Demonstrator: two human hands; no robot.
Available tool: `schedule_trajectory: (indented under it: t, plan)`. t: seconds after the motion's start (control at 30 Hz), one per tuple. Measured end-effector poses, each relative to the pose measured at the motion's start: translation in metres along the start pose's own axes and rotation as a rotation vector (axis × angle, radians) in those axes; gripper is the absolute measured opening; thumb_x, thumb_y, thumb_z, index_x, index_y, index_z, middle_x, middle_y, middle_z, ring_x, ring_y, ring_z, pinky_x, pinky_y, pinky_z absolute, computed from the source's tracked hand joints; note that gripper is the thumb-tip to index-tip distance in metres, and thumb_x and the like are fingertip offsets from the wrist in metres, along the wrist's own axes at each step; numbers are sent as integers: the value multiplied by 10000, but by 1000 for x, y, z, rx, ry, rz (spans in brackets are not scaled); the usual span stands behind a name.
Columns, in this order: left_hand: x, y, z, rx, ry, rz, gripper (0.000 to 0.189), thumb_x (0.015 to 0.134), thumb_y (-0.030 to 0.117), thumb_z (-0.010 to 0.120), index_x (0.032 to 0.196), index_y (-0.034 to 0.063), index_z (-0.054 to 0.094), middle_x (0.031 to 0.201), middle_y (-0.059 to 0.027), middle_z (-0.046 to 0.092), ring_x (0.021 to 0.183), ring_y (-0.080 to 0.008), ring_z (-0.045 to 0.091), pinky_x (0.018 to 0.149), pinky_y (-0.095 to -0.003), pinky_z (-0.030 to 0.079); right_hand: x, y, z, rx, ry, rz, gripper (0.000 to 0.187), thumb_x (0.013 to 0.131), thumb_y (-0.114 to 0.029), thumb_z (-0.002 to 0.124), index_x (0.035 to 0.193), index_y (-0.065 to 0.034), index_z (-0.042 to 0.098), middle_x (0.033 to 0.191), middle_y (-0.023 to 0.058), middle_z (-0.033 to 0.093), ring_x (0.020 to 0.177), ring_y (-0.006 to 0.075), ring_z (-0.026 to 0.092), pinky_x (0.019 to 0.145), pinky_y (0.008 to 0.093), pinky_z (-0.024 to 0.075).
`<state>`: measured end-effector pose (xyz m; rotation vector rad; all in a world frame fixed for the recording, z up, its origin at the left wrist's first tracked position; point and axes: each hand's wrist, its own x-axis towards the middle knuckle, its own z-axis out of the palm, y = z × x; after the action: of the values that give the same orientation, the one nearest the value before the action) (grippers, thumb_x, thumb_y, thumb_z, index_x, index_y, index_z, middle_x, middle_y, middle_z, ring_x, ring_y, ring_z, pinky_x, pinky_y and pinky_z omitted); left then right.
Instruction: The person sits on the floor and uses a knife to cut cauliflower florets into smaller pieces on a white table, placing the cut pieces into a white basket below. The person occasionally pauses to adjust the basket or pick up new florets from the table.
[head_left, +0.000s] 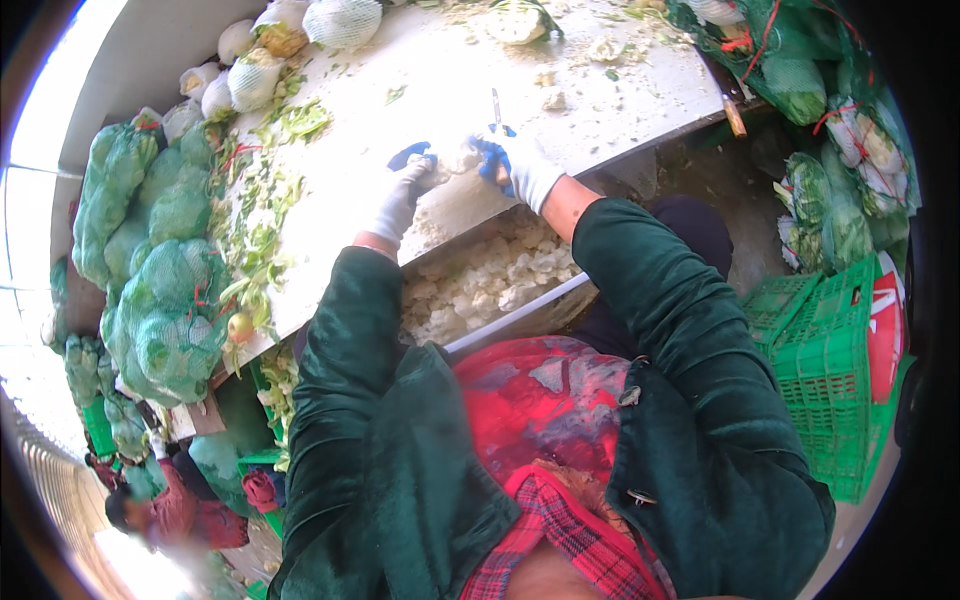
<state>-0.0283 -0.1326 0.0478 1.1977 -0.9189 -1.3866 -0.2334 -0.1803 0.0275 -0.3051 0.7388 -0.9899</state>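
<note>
My left hand (409, 180), in a white and blue work glove, holds a piece of cauliflower (454, 159) over the white table (360, 97). My right hand (514, 165), gloved alike, grips a small knife (496, 109) whose blade points away from me; its fingers are at the cauliflower's right side. Glare hides part of the piece. Below the table's near edge, a container of cut cauliflower florets (499, 277) sits in front of my body. Small florets (553, 97) and a leafy cauliflower half (516, 21) lie farther back on the table.
Green net sacks of cauliflower (165, 322) line the left, beside leaf trimmings (259, 217). Foam-netted heads (255, 79) stand at the back left. A wooden-handled tool (735, 118) lies at the right edge. Green plastic crates (821, 382) stand right. Another person (184, 510) is at lower left.
</note>
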Motion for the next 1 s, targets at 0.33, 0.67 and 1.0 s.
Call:
schedule_trajectory:
  t: [0.33, 0.67, 1.0]
  plan:
    - [-28, -54, -69, -416, 35, 220, 78, 977, 89, 592, 1043, 64, 624, 950, -79, 626, 923, -255, 635, 852, -385, 553, 33, 27, 9, -240, 90, -33, 170, 1056, -179, 508, 1155, -57, 573, 988, 126, 708, 728, 238, 684, 515, 324, 539]
    - [-109, -26, -80, -272, 117, 141, 137, 1014, 164, 575, 1091, 69, 637, 1021, -77, 637, 965, -246, 641, 905, -424, 554, -72, 20, 50, -1365, -461, -650, 537, 1004, -297, 634, 1462, -58, 489, 929, 84, 674, 829, 177, 664, 774, 346, 542]
    - [-186, 7, -35, -570, -79, 100, 389, 929, 56, 650, 1309, 26, 571, 1108, -104, 645, 1020, -227, 626, 943, -386, 528, -155, 31, 58, -1595, -911, -899, 580, 1034, -184, 504, 1567, -29, 335, 1536, 251, 432, 1397, 376, 448, 1155, 432, 354]
